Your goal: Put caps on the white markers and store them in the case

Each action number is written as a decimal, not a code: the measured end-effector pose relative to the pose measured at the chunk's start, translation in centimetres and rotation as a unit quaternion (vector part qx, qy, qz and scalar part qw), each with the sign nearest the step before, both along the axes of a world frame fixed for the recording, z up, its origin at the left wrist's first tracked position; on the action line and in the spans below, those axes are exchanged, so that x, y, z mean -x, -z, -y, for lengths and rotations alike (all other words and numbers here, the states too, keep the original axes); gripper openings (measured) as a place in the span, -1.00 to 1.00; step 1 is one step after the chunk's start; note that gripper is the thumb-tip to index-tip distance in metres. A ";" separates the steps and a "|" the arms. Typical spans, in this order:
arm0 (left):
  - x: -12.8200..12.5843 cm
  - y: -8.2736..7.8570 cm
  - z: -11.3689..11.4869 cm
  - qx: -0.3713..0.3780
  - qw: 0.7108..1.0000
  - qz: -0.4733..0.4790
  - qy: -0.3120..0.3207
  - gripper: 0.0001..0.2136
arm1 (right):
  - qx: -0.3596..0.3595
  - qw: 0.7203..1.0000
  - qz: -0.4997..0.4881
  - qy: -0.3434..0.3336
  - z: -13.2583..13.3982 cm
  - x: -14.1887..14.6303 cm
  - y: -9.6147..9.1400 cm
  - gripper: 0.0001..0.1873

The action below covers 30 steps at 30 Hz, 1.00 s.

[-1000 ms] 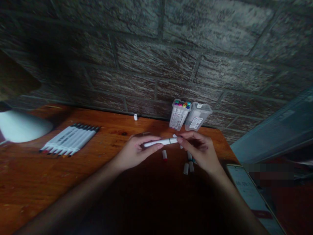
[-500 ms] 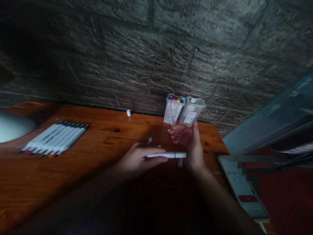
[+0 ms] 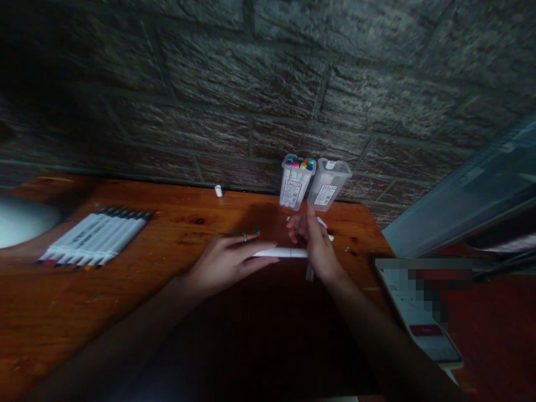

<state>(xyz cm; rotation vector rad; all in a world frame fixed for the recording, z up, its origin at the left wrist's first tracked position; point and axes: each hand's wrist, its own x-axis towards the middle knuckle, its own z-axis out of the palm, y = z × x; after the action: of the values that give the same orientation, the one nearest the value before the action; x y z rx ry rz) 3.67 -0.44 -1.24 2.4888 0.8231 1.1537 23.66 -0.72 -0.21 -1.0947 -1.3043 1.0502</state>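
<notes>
My left hand (image 3: 228,258) pinches a white marker (image 3: 281,253) that lies level just above the wooden table (image 3: 167,268). My right hand (image 3: 315,240) is beside the marker's right end, fingers curled near small caps on the table; whether it holds one is hidden. A small green cap (image 3: 255,228) sits just beyond my left hand. Two clear plastic marker boxes lean on the brick wall: the left box (image 3: 295,182) holds coloured markers, the right box (image 3: 329,185) looks nearly empty.
A row of several white markers (image 3: 95,238) lies at the table's left. A lone white cap (image 3: 218,190) rests by the wall. A phone (image 3: 422,318) lies at the right edge. A pale rounded object (image 3: 20,220) sits far left.
The marker has dropped lower toward the table. My right hand let go of the marker's end, rose toward the boxes, and now sits curled beside the marker. The view has shifted downward.
</notes>
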 end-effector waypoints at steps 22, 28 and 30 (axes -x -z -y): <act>0.3 -1.1 -0.5 0.141 0.974 0.166 -0.064 -0.78 | -0.063 0.987 -0.137 -0.056 0.8 -0.5 -0.8 -0.80; 0.2 -1.6 -0.9 0.212 0.928 0.301 -0.048 -0.79 | -0.001 0.971 -0.237 0.007 -0.4 -1.3 -1.2 -0.84; 0.3 -1.8 -0.9 0.223 0.916 0.333 -0.031 -0.81 | 0.018 0.972 -0.235 0.015 -0.6 -1.4 -0.9 -0.83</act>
<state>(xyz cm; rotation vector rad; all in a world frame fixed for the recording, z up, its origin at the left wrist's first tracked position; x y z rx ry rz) 3.38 0.45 0.56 1.5559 0.8342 1.4981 25.03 -0.08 0.69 -0.8209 -0.8873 1.2244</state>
